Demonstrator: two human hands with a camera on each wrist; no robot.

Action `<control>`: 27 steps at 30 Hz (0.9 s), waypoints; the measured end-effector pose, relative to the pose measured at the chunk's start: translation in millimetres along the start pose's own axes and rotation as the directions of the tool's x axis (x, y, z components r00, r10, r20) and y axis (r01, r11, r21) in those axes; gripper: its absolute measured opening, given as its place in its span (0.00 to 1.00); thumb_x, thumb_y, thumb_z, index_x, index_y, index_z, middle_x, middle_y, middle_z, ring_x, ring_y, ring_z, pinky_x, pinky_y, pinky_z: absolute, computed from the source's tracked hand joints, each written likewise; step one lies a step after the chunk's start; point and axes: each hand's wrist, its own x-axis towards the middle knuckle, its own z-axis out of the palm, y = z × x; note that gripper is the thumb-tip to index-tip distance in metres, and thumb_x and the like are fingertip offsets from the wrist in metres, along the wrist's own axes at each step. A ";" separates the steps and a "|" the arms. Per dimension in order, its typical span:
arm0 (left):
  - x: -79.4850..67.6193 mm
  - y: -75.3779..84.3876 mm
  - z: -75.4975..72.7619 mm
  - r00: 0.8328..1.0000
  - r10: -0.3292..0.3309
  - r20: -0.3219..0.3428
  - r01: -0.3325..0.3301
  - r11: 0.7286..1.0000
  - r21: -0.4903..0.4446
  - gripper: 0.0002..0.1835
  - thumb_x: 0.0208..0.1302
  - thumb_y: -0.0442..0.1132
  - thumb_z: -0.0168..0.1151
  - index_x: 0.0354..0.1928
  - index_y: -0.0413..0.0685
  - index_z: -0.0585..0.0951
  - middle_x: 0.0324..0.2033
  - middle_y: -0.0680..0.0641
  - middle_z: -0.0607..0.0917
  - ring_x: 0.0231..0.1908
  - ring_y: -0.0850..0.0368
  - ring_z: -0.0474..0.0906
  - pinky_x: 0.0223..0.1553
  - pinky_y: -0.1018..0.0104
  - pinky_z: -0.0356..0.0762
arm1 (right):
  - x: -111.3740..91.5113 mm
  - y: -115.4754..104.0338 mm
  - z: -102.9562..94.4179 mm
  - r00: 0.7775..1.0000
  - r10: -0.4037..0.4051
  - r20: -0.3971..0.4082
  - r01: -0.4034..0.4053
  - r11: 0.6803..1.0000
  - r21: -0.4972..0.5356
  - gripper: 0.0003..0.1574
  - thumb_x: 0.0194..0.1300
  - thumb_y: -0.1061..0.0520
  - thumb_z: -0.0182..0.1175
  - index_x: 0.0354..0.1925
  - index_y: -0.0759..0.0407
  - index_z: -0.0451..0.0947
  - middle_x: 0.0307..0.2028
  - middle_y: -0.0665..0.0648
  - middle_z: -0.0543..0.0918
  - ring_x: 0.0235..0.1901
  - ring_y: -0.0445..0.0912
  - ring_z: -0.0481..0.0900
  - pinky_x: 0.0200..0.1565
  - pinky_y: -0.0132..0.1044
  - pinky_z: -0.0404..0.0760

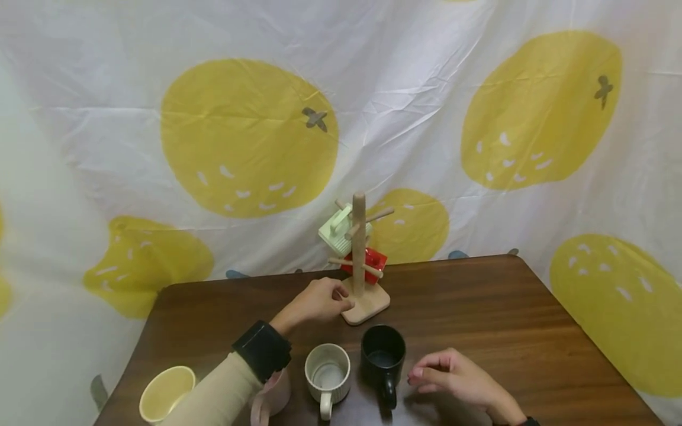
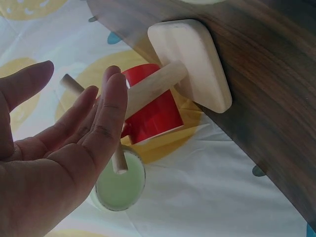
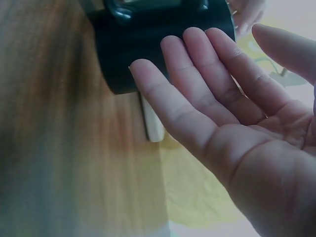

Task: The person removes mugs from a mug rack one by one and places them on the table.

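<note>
A wooden mug tree stands near the back of the table. On it hang a pale green mug above and a red mug lower down. My left hand is beside its base at the front left, thumb apart from the fingers and nothing held; whether it touches the base, I cannot tell. My right hand hovers just right of a black mug, fingers loosely extended and holding nothing. That mug stands upright, handle toward me. In the right wrist view, the fingers overlap the black mug's side.
Left of the black mug stand a ribbed cream mug and a pink mug partly behind my left sleeve. A yellow cup sits at the table's left. Behind the brown table hangs a lemon-print cloth.
</note>
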 end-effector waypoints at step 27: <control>23.3 15.7 -1.2 0.997 -0.024 -0.077 0.024 1.000 0.004 0.33 0.69 0.57 0.58 0.07 0.52 0.67 0.06 0.55 0.67 0.09 0.63 0.60 0.13 0.72 0.57 | 10.3 -21.3 27.2 0.994 -0.111 -0.005 0.109 0.984 -0.139 0.15 0.75 0.61 0.52 0.48 0.71 0.81 0.43 0.68 0.85 0.43 0.42 0.84 0.45 0.45 0.85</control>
